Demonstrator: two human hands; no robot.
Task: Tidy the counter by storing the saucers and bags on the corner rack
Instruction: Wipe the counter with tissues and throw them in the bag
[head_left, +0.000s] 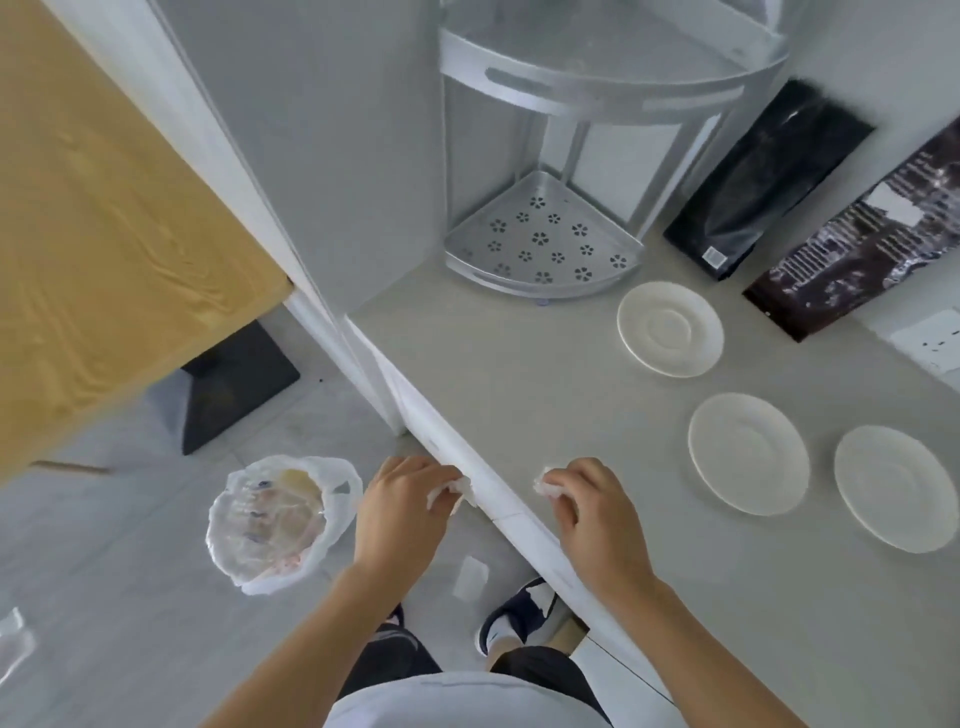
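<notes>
Three white saucers lie on the pale counter: one near the rack, one in the middle, one at the right. Two dark bags lean on the right wall: a black one and a brown printed one. The silver corner rack stands in the back corner, its shelves bare. My left hand is just off the counter's front edge, shut on a crumpled white tissue. My right hand rests on the counter near that edge, shut on another white wad.
A waste bin lined with a clear plastic bag stands on the floor at the left. A yellow-wood table with a black base fills the far left. A white wall socket sits at the right edge.
</notes>
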